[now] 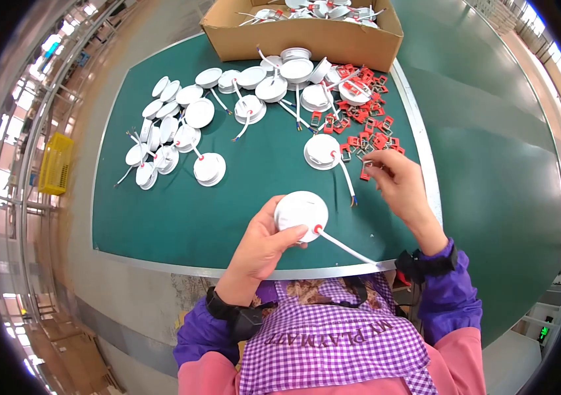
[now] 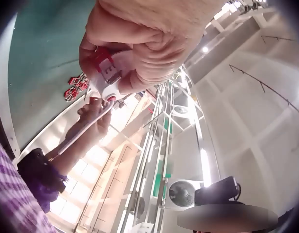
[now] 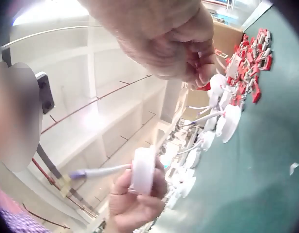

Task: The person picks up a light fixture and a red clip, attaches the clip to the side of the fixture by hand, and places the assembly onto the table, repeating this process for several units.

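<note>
My left hand (image 1: 258, 245) grips a round white lamp housing (image 1: 300, 212) by its edge, over the front of the table. A white cable (image 1: 346, 246) runs from a red grommet on the housing toward the table's front edge. In the left wrist view, a red clip with a metal spring (image 2: 108, 68) sits on the side of this housing. To the right, my right hand (image 1: 400, 187) pinches a red clip (image 1: 364, 174) between thumb and fingers, beside the pile of red clips (image 1: 363, 108). The fingers hide part of that clip.
A single housing with its cable (image 1: 322, 151) lies between the hands and the pile. Several more white housings (image 1: 199, 113) spread over the left and back of the green table (image 1: 162, 227). At the back stands a cardboard box (image 1: 300, 38) holding further housings.
</note>
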Action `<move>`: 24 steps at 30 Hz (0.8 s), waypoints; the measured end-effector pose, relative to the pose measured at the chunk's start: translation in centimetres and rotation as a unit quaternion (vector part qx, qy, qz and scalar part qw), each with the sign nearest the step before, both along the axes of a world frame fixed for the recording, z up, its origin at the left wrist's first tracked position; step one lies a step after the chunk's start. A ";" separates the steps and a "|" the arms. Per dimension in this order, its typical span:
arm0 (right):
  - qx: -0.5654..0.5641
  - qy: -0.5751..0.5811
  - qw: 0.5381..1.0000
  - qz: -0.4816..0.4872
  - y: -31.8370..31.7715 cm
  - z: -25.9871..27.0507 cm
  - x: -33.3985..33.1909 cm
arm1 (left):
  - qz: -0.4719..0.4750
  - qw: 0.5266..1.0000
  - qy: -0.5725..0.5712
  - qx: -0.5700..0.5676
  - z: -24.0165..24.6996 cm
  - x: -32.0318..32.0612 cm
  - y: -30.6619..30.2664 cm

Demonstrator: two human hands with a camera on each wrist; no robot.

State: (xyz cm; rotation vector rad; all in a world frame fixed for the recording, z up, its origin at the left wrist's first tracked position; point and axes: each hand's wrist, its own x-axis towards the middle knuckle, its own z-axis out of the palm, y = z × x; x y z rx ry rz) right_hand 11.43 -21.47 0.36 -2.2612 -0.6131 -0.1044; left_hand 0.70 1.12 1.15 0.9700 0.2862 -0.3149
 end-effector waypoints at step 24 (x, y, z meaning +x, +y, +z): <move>0.047 -0.089 0.995 0.024 3.8 3.2 -6.6 | 0.026 0.955 -0.199 0.216 -0.4 1.2 -2.8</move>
